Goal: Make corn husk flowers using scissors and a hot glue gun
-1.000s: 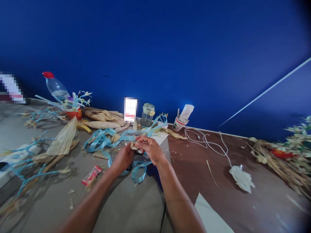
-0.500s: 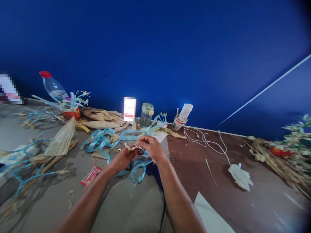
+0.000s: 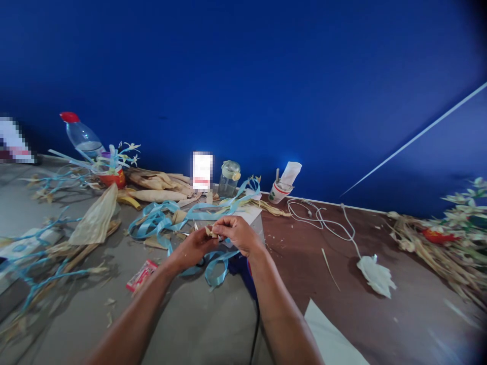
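Note:
Both hands meet over the middle of the table, their fingertips pinching a small piece of pale dried husk (image 3: 210,232). My left hand (image 3: 196,247) is closed on it from the left, palm turned inward. From the right, my right hand (image 3: 238,233) grips the same piece between thumb and fingers. Fingers hide most of the piece. Light-blue ribbon (image 3: 162,223) lies in loops beyond and left of the hands, and another ribbon loop (image 3: 216,274) lies just below them. Scissors, partly covered by my left hand, rest under the hands.
Dried husks (image 3: 160,185), a clear jar (image 3: 229,178) and a paper cup (image 3: 280,191) stand along the blue wall. Left are a red-capped bottle (image 3: 81,134), blue-wrapped stems (image 3: 57,274) and a red packet (image 3: 142,276). White cable (image 3: 323,223) and dried flowers (image 3: 456,238) lie right.
My left hand has turned and moved slightly up and right, closer to the right hand. The husk piece is now more covered by fingers.

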The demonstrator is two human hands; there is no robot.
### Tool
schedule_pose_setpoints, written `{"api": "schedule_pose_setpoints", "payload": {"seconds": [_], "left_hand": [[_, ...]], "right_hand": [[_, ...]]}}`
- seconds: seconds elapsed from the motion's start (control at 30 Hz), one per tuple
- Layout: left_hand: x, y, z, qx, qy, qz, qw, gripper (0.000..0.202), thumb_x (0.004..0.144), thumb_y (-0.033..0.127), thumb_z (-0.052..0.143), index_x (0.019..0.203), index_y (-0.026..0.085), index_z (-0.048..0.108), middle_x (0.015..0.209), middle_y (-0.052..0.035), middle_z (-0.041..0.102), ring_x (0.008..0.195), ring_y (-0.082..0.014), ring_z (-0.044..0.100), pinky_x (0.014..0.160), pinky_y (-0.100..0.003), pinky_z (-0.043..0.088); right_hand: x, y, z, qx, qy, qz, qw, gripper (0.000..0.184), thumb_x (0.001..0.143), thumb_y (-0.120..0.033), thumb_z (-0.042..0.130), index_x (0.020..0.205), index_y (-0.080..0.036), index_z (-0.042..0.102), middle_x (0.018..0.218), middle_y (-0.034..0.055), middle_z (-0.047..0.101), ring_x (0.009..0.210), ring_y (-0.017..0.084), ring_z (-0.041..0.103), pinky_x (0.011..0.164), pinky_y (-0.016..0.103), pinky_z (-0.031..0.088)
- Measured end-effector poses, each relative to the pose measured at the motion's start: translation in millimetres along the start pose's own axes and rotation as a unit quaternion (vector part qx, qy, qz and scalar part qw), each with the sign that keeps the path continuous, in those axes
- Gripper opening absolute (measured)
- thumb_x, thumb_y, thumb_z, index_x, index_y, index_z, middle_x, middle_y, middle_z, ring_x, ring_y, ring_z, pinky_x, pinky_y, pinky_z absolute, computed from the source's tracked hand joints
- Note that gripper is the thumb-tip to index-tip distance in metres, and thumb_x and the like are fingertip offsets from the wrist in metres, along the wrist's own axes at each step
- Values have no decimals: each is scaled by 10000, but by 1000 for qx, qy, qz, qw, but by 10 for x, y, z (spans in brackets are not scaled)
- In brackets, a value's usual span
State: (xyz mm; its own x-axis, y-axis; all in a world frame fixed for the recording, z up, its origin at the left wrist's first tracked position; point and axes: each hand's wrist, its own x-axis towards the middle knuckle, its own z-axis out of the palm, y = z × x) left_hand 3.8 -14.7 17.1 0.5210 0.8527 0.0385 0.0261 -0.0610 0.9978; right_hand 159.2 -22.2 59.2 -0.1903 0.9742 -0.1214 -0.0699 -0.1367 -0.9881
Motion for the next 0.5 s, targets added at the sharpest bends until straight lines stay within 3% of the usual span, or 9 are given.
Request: {"api": "schedule_pose_setpoints", "payload": {"seconds": [0.17,0.27,0.5], "left_hand": [[-20,96,-129,-39,-34,-12,999,235,751,350,665,916,184,690,937,-76,691,939,-221,619,874,-327,460],[-31,126,-183,-37,-21,-23,999,247,782,390,637,901,187,713,901,-90,712,917,-228,634,865,-329,463],[-34,155,-174,-39,-55,-35,997,243,762,400,666,743,161,704,763,-70,694,745,-181,609,756,-290,466]], "right_hand": [[-17,-70,-125,21,14,11,1000,235,565,-359,770,579,-157,650,514,-39,566,477,69,409,499,220,316],[-27,-72,-154,24,3,22,999,256,546,-373,779,584,-153,652,504,-39,555,476,69,404,498,221,299],[-50,-114,-97,-3,-17,33,999,271,546,-377,779,594,-148,643,509,-42,535,488,70,395,512,226,301]]}}
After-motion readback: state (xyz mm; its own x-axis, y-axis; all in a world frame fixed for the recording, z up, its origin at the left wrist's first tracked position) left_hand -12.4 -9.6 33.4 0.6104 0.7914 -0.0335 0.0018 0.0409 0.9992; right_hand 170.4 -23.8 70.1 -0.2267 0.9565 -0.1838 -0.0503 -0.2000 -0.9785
